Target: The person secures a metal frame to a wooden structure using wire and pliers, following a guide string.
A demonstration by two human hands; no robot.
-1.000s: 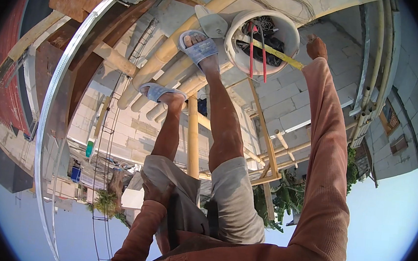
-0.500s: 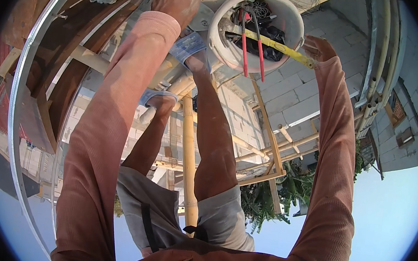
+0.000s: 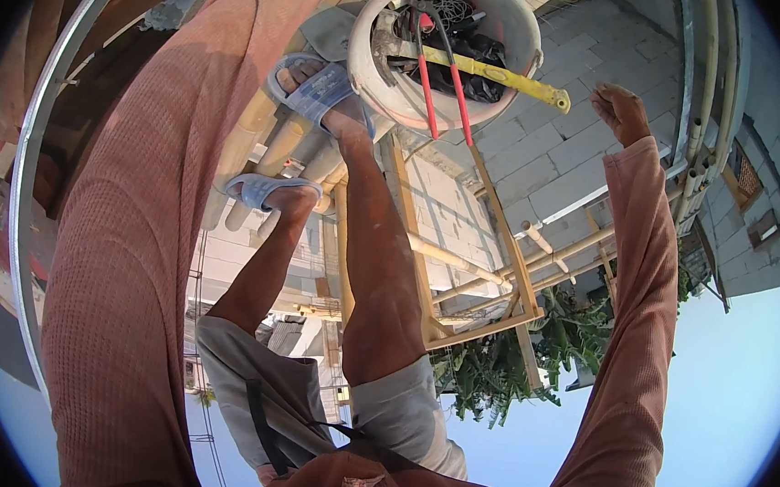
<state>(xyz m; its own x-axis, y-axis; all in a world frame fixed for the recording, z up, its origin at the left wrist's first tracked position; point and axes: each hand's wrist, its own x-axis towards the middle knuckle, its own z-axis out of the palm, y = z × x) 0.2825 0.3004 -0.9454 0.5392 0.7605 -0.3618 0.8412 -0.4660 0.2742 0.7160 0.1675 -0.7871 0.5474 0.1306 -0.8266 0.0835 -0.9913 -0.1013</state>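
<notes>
My right hand [image 3: 624, 115] hangs in the air to the right of a white bucket [image 3: 361, 56], apart from it. Its fingers are curled in, and nothing shows in them. In the bucket lie a hammer with a yellow handle [image 3: 504, 75], its handle sticking out over the rim towards my right hand, and a cutter with two red handles [image 3: 461, 103]. Black plastic [image 3: 486, 51] and a coil of thin wire [image 3: 456, 9] lie around them. My left arm [image 3: 154, 161] reaches up past the top edge; only a sliver of that hand shows, its fingers out of view.
My feet in blue sandals [image 3: 321, 94] stand on bamboo poles [image 3: 280, 146]. A wooden frame [image 3: 489, 329] and a grey block wall [image 3: 552, 165] are below to the right. A curved metal strip [image 3: 33, 142] runs along the left, beside brown boards.
My right hand has come away from the bucket's rim, and its fingers have curled. My left hand has moved up, almost out of view. The bucket appears further left and higher.
</notes>
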